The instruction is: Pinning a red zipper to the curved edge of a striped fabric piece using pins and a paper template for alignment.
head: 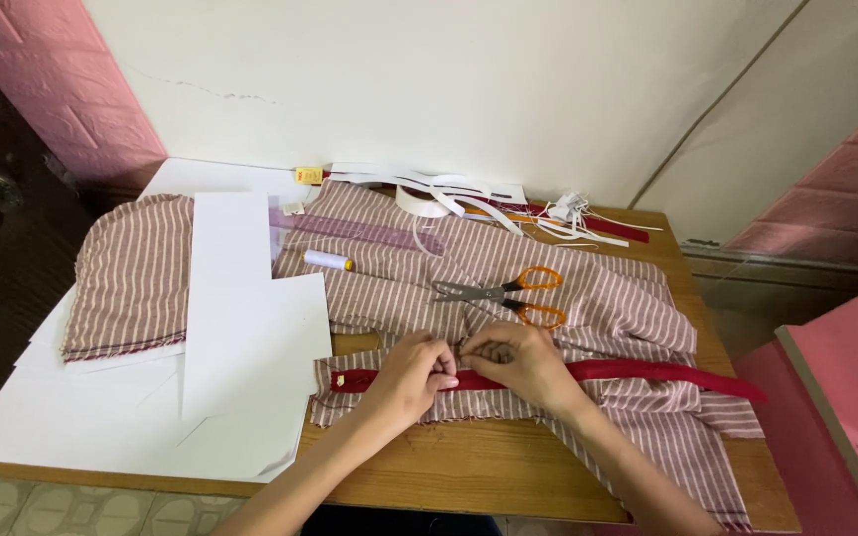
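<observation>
A pink-and-white striped fabric [608, 298] is spread over the wooden table [508, 476]. A long red strip [667, 374] lies along the fabric's near edge. My left hand [411, 375] and my right hand [513, 359] meet at the middle of the strip, fingers pinched on it and the fabric beneath. Something very small may be between the fingertips, but I cannot tell what. Orange-handled scissors [508, 294] lie just beyond my hands.
White paper sheets [240, 328] cover the table's left part, with another striped piece [131, 278] on them. A white thread spool [328, 260], a clear purple ruler [359, 230] and white strips [449, 194] lie farther back. Pink walls flank both sides.
</observation>
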